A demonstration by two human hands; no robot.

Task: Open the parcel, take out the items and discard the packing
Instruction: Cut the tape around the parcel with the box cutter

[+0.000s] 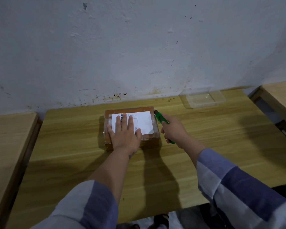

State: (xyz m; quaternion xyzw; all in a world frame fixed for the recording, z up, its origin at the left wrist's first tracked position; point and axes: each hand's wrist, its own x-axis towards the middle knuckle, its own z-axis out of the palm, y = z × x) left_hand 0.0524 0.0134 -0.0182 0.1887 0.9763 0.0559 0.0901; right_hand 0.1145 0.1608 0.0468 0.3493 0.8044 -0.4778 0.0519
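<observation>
While the left hand (124, 133) presses flat, fingers spread, on the parcel (149, 123), the right hand (173, 129) at 3 o'clock grips a green cutter (161, 119)

Glossy taped cardboard parcel (149, 138), paper label (144, 121), wood-grain table (73, 146).
</observation>
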